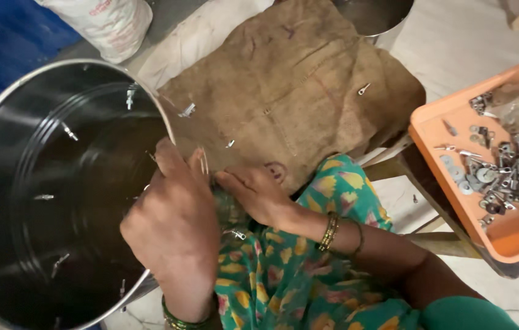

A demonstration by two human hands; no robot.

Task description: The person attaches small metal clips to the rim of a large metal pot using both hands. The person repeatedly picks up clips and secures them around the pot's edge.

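**A:** How are the two hands set?

**B:** The left hand (171,229) comes up from the bottom edge, back toward the camera, wrist with green bangles low in the frame. It reaches over the rim of the large round shiny steel drum (3,122), which lies tilted with its open mouth toward the person. The fingers curl together over the rim, thumb on the near side, so the hand is clamped on the drum's edge.

**A:** And the other one?

**B:** The right hand (256,192) comes in from the right, forearm crossing the green floral-print cloth (284,275) on the lap, gold bangles at the wrist. Its fingers are bunched and point left, toward the outside of the rim, just beside the left hand. Whether they pinch something small there I cannot tell; the fingertips are hidden behind the left hand and the rim.

**A:** Where does the drum sit against the fingers?

**B:** Its rim runs between the two hands: left fingers inside, right fingertips against the outer wall. Small metal bolts (69,131) stick through the drum's inner wall at several spots.

**A:** Anything else around?

**B:** A brown burlap sack (296,79) spread beyond the hands with a few loose screws on it, and an orange plastic tray (442,122) of mixed metal hardware well apart to the right.
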